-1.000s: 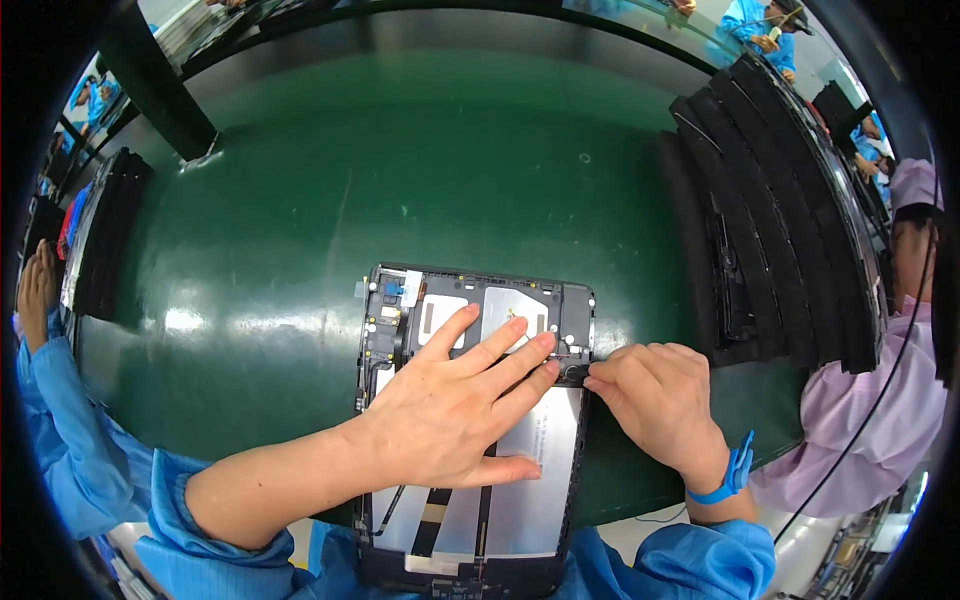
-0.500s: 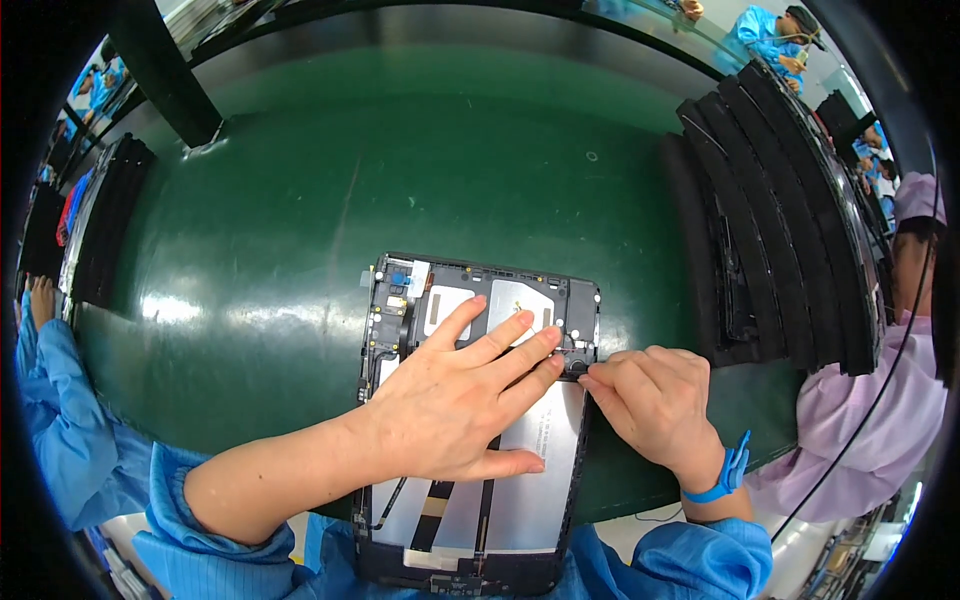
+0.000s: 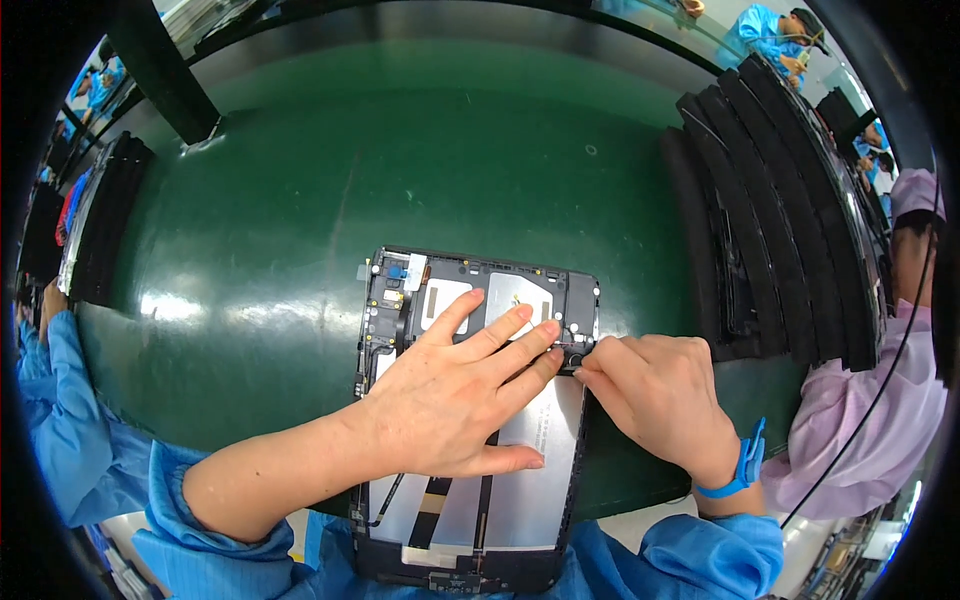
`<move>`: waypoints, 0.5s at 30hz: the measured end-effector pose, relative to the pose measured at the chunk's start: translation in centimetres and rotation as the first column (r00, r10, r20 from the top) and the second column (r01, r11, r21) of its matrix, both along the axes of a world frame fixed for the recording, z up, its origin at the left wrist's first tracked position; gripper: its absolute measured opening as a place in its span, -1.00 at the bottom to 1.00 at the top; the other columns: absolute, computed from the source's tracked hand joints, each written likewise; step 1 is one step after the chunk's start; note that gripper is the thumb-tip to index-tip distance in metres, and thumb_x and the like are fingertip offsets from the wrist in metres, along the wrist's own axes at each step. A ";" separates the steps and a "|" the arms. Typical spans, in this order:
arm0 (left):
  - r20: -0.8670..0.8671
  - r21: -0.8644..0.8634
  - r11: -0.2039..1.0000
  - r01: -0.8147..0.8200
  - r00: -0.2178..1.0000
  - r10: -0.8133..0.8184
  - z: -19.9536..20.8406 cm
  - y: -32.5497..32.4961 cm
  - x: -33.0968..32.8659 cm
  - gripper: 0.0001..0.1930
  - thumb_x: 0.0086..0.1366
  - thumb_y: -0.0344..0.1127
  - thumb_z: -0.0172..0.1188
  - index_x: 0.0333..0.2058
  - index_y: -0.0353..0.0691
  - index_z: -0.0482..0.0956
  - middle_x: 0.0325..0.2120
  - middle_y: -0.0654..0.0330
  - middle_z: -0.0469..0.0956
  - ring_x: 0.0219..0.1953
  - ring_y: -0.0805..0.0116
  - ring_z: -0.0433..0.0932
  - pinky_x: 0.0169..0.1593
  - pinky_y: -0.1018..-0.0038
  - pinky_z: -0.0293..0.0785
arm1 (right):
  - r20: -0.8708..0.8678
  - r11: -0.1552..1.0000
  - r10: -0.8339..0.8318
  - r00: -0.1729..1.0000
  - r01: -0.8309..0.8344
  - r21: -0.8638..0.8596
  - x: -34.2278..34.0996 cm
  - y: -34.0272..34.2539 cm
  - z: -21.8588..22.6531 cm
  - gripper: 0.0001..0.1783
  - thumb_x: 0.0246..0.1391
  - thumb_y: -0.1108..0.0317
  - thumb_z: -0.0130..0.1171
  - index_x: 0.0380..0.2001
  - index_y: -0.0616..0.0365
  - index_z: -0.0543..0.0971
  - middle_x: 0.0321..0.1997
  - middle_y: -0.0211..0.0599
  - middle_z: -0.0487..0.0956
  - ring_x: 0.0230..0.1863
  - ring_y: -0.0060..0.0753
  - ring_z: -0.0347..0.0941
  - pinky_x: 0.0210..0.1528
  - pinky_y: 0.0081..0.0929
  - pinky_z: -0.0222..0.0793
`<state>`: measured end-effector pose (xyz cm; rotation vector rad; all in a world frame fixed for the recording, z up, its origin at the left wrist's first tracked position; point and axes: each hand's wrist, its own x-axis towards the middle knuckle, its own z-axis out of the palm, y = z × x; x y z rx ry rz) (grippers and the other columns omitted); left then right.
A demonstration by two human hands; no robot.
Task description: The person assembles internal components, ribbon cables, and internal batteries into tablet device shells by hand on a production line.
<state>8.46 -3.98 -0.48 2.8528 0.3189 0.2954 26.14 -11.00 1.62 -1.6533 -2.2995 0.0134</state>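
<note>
An opened tablet lies at the table's near edge, its lower end over my lap. Its silver inner plate, black ribbon cables and small parts along the top are exposed. My left hand rests flat across the middle of it, fingers spread toward the upper right. At the tablet's right edge, just beyond those fingertips, my right hand is closed in a pinch. Its thumb and forefinger touch the frame beside a small round dark part. Whatever they may hold is too small to make out.
A tall stack of black foam trays stands on the green table to the right, a smaller stack to the left. A black post rises at the back left. Co-workers sit on both sides; a dark cable hangs at right.
My right hand has shifted slightly up along the tablet's edge, and its wrist has swung outward to the right. The tablet has moved up a little. My left hand stays nearly still.
</note>
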 end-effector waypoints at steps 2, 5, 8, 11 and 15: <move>0.000 -0.005 1.000 0.004 1.000 -0.004 -0.1 0.1 0.2 -0.35 -0.11 0.18 0.00 -0.19 -0.28 0.34 -0.10 0.08 0.25 -0.03 0.17 0.20 0.01 0.12 -0.03 | 0.048 0.998 -0.032 0.998 0.034 -0.048 -0.5 0.3 0.7 -0.88 -0.35 0.38 0.09 -0.71 0.09 0.35 -0.81 -0.40 0.34 -0.77 -0.43 0.31 -0.78 -0.54 0.11; -0.030 0.005 1.000 0.013 0.999 -0.012 0.5 0.1 0.2 -0.36 -0.04 0.16 -0.08 -0.17 -0.32 0.31 -0.10 0.08 0.24 -0.01 0.21 0.15 0.04 0.16 -0.05 | 0.190 0.993 -0.050 0.981 0.068 -0.091 -2.1 1.0 2.8 -0.91 -0.34 0.41 0.07 -0.69 0.13 0.38 -0.82 -0.38 0.36 -0.79 -0.40 0.31 -0.78 -0.54 0.11; -0.014 0.021 1.000 0.015 1.000 -0.015 0.9 0.2 0.1 -0.36 -0.06 0.16 -0.07 -0.17 -0.31 0.31 -0.10 0.07 0.24 0.00 0.18 0.15 0.04 0.11 -0.07 | 0.329 0.997 -0.044 0.943 0.063 -0.046 -3.2 0.9 3.2 -0.94 -0.33 0.40 0.03 -0.67 0.14 0.39 -0.82 -0.38 0.36 -0.80 -0.41 0.32 -0.78 -0.55 0.12; -0.040 0.061 0.998 -0.006 0.999 0.008 0.1 0.2 -0.1 -0.35 -0.04 0.18 -0.11 -0.16 -0.31 0.29 -0.09 0.06 0.23 0.00 0.17 0.15 0.04 0.11 -0.07 | 0.324 0.999 -0.041 0.945 0.043 -0.001 -2.4 0.5 1.6 -0.93 -0.34 0.40 0.05 -0.68 0.12 0.39 -0.81 -0.38 0.37 -0.77 -0.41 0.33 -0.77 -0.55 0.14; -0.027 0.090 0.996 -0.013 1.000 0.015 -0.7 0.0 -0.4 -0.33 -0.02 0.20 -0.16 -0.13 -0.32 0.28 -0.07 0.04 0.21 0.01 0.17 0.15 0.05 0.12 -0.08 | 0.077 0.984 -0.052 0.996 0.038 0.176 -0.8 0.0 -1.1 -0.88 -0.35 0.33 0.06 -0.69 0.06 0.34 -0.79 -0.44 0.34 -0.73 -0.44 0.33 -0.76 -0.51 0.19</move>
